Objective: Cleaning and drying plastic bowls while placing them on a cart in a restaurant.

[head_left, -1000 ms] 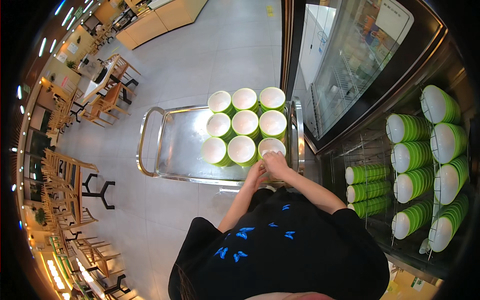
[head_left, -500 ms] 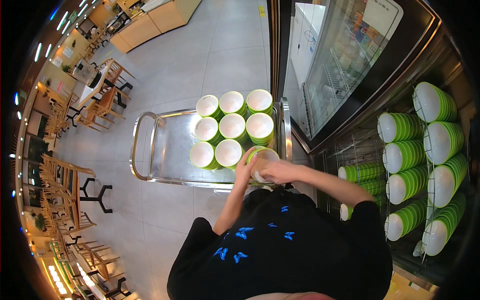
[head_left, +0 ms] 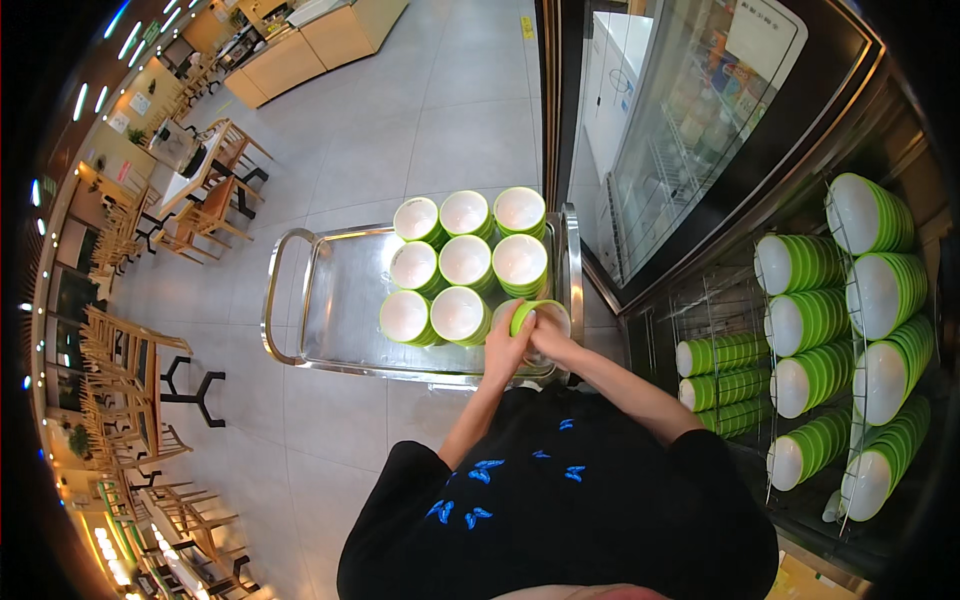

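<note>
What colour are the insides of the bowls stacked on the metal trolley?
White; the stacked bowls show it best in the head view.

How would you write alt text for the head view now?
Left hand grips a green-and-white bowl at a steel cart's near right corner; right hand meets it there, fingers partly hidden. Eight bowl stacks stand mouth-up on the cart; to its right, more nested bowls lie sideways.

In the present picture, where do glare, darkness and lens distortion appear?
Head view: sheen on the metal cart, while bowls on it show clear outlines; head view: ceiling lights glare at upper left; head view: corners black, chairs look tilted along the left rim.
</note>
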`<state>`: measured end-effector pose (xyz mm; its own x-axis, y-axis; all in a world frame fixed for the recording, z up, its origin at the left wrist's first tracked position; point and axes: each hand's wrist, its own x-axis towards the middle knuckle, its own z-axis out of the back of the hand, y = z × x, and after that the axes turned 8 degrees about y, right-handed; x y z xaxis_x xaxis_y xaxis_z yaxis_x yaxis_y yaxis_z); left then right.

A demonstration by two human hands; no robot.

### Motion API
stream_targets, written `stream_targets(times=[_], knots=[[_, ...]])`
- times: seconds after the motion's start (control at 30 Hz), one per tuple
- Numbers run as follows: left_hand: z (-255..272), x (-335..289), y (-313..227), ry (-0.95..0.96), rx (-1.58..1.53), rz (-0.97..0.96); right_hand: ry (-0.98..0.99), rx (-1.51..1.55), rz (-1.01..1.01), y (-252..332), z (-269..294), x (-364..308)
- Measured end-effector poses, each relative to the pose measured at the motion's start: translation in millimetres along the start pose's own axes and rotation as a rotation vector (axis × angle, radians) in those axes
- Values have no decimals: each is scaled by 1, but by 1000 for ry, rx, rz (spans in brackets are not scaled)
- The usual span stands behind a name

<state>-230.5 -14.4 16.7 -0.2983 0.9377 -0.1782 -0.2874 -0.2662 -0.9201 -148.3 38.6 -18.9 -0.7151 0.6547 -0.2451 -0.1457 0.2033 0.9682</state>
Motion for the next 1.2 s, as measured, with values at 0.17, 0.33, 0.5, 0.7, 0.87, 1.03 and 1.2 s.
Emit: stream_targets(times=[0.17,0.33,0.5,0.7,0.87,1.03,1.2], knots=[[1,1,11,-24,-126,-145,154,424,-185,17,8,-13],[29,-4,9,-96,-827,272,375,-688,141,80,29,-58],[59,-9,11,483,-1349,254,-330,-427,588,104,17,-84],[25,-26,-19,524,-1420,-85,-125,-1069,1054,133,-2,-85],[24,-25,-26,551,-1083,-37,33,-1004,914,153,2,-88],[31,-17,-26,658,-975,52,184,-461,440,147,24,-51],[32,-16,-35,675,-1181,67,294,229,-105,113,29,-35]])
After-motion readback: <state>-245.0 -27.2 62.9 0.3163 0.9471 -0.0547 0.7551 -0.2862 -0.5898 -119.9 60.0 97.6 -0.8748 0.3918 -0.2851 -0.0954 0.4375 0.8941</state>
